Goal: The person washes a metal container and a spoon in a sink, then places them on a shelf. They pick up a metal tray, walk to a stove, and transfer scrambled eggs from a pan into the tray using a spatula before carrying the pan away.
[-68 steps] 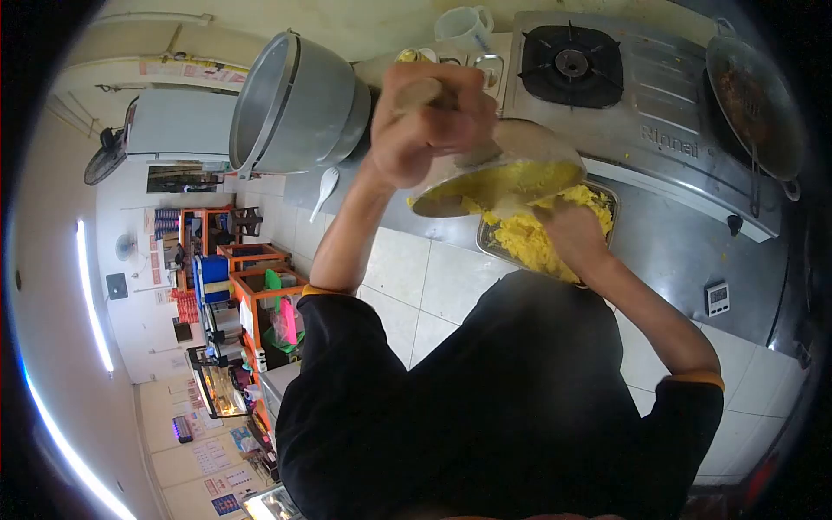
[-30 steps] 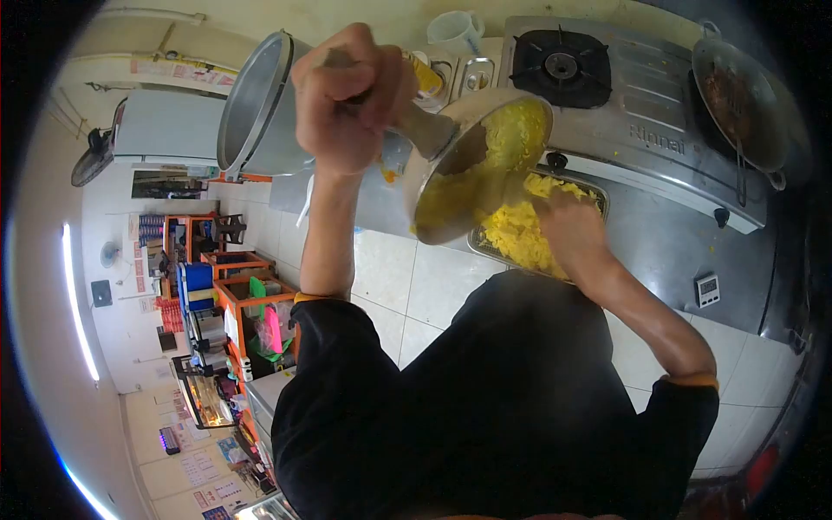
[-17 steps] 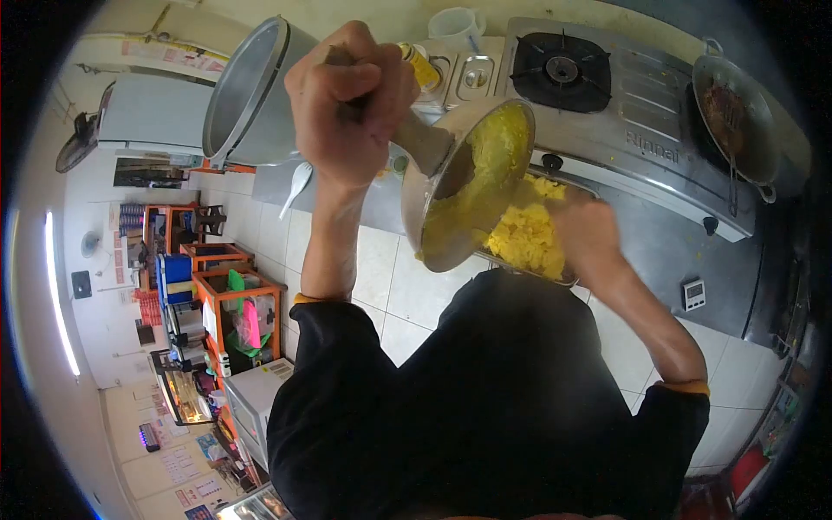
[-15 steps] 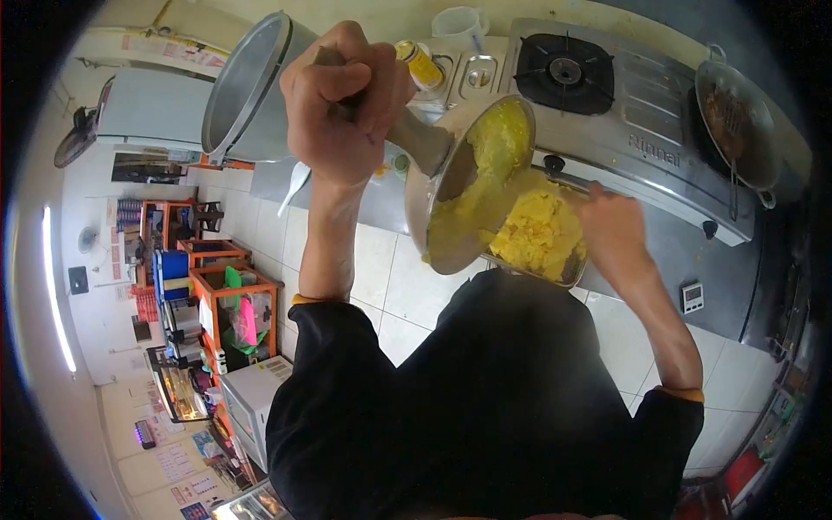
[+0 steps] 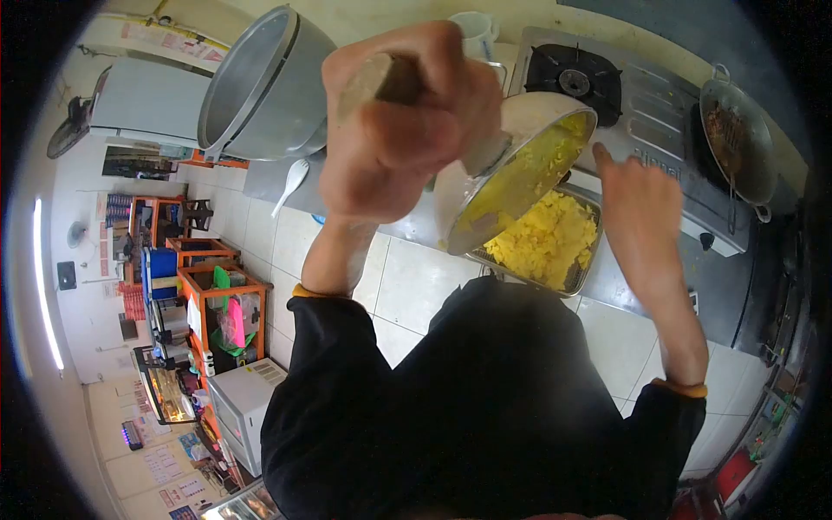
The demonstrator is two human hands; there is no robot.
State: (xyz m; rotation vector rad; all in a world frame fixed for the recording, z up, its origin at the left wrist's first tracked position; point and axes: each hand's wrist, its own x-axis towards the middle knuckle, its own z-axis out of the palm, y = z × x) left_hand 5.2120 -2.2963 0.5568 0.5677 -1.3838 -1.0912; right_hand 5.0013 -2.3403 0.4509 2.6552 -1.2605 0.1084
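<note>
My left hand [image 5: 407,121] is wrapped round the thick handle [image 5: 381,87] of a wok [image 5: 520,178], raised high and close to the camera. The wok is tilted on its side, with yellow residue smeared over its inner surface. Below its lower rim sits a metal tray [image 5: 579,282] heaped with soft yellow food [image 5: 546,238], which looks like scrambled egg. My right hand [image 5: 641,195] is at the right of the wok's rim, index finger stretched toward it and other fingers curled. Whatever those fingers may hold is hidden.
Behind stands a gas stove [image 5: 667,139] with a black burner [image 5: 574,82]; another wok [image 5: 737,134] with dark food rests at its right. A large metal pot [image 5: 299,95] and a white spoon [image 5: 291,186] are on the left. A plastic jug [image 5: 475,35] stands at the back.
My left hand has come nearer the camera, moving right with the wok. Yellow food that clung inside the wok is now mostly gone from it. My right hand has shifted right, away from the tray.
</note>
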